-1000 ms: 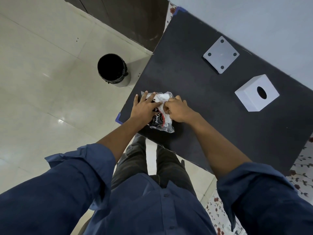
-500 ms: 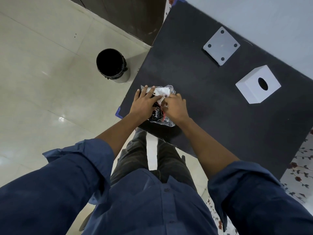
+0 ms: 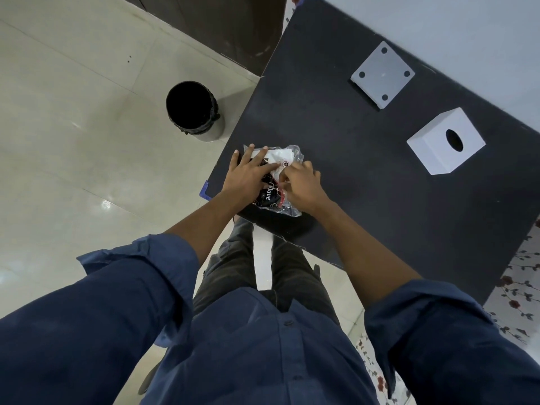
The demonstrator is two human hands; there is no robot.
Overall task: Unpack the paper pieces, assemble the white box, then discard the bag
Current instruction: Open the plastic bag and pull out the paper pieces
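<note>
A clear plastic bag (image 3: 287,154) with white and black paper pieces inside lies near the front left corner of the black table (image 3: 350,159). My left hand (image 3: 248,173) presses flat on the bag's left side, fingers spread. My right hand (image 3: 302,182) pinches the bag near its middle with curled fingers. The white box (image 3: 435,144) with an oval hole on top stands at the right of the table. A flat white square plate (image 3: 381,74) with corner holes lies farther back.
A black-lined waste bin (image 3: 191,111) stands on the tiled floor to the left of the table. A dark cabinet (image 3: 219,21) runs along the back. My legs are below the table's front edge.
Both hands stay on the bag; the right hand's fingers have curled tighter on the plastic. The camera has shifted slightly, the box and plate have not moved.
</note>
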